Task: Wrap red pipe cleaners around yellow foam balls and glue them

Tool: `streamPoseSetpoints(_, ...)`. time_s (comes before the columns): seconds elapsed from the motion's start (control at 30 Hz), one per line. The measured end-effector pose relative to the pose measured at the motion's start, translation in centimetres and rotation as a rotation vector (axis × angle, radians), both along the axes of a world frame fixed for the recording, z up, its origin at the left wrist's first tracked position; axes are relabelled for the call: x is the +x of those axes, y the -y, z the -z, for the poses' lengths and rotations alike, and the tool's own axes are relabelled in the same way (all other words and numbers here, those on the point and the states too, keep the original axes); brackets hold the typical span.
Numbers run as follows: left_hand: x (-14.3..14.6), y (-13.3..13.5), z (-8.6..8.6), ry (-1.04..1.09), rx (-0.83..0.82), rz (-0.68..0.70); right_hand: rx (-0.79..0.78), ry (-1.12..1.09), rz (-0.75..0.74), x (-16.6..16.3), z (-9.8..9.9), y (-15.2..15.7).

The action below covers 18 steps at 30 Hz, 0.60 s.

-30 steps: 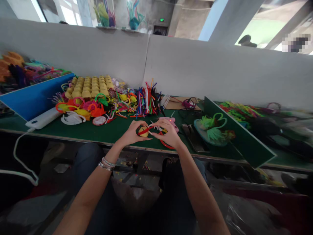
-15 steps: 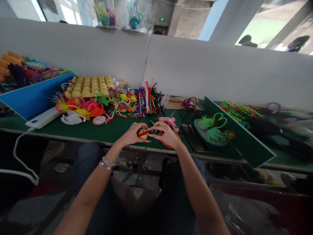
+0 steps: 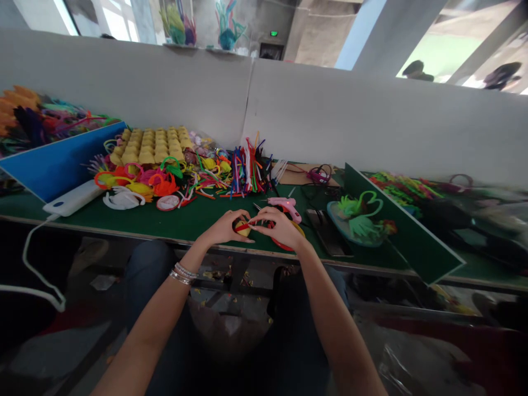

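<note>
Close to the table's front edge, my left hand (image 3: 225, 227) is closed round a small yellow cup-shaped piece (image 3: 243, 231), like a cut piece of egg carton. A red pipe cleaner (image 3: 244, 226) lies across that piece, its right end pinched between the fingertips of my right hand (image 3: 280, 226). Part of the yellow piece is hidden by my fingers. Just behind my right hand lies a pink glue gun (image 3: 285, 207) with a small red light. A round yellow and red object (image 3: 284, 245) is partly covered by the same hand.
A yellow egg tray (image 3: 150, 146) and colourful pipe-cleaner pieces (image 3: 157, 184) fill the back left. Upright pipe cleaners (image 3: 248, 168) stand at the middle back. To the right are a dark phone (image 3: 329, 234), a blue tray (image 3: 363, 239) with green pieces, and a green divider (image 3: 404, 236).
Both hands keep almost the same place and hold. The yellow piece and the red pipe cleaner have shifted very slightly between the fingers.
</note>
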<state>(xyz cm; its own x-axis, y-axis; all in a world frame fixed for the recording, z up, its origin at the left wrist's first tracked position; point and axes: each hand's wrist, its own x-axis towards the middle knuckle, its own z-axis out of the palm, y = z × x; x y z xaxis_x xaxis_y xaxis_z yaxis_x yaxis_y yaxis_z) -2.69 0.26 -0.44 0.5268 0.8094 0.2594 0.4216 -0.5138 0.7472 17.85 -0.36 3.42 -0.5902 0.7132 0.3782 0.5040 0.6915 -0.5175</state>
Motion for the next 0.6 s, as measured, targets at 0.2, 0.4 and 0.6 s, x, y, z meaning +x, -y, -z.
streamPoseSetpoints(0.2, 0.05, -0.04, 0.01, 0.016, 0.007, 0.003, -0.011, -0.009, 0.003, 0.02, 0.39, -0.23)
streamPoseSetpoints(0.4, 0.03, -0.12, 0.05, 0.006, 0.005, 0.004, -0.022, -0.041, 0.009, -0.11, 0.84, -0.42)
streamPoseSetpoints(0.6, 0.08, -0.04, 0.00, -0.035, 0.048, -0.014, -0.006, -0.065, 0.004, -0.37, 1.03, -0.37)
